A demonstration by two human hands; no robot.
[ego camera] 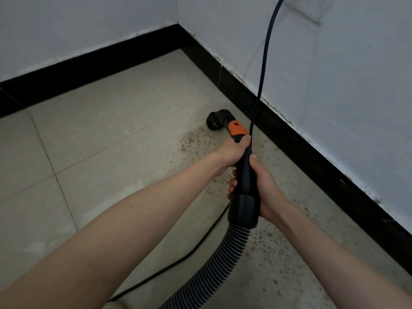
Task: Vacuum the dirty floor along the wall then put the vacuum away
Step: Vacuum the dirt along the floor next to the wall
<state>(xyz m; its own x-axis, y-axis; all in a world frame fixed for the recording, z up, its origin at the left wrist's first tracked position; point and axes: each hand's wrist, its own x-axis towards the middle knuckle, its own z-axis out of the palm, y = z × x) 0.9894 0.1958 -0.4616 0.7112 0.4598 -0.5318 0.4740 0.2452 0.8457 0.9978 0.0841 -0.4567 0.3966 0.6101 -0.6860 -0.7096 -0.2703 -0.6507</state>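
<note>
Both hands hold the black vacuum wand (245,172). My left hand (231,152) grips it high up, just below the orange collar (237,128). Lower down, my right hand (265,188) wraps the wand above the thick cuff (243,210), where the ribbed grey-black hose (214,270) joins. The round black brush nozzle (215,120) touches the beige tiled floor near the room's corner. Brown dirt specks (196,139) lie right beside the nozzle and spread along the right wall's black skirting (312,150) toward me.
A black power cable (264,63) hangs from a wall socket at the top right, passes by the wand and trails over the floor to the lower left (178,259). White walls meet at a corner ahead. Tiles on the left look free of dirt.
</note>
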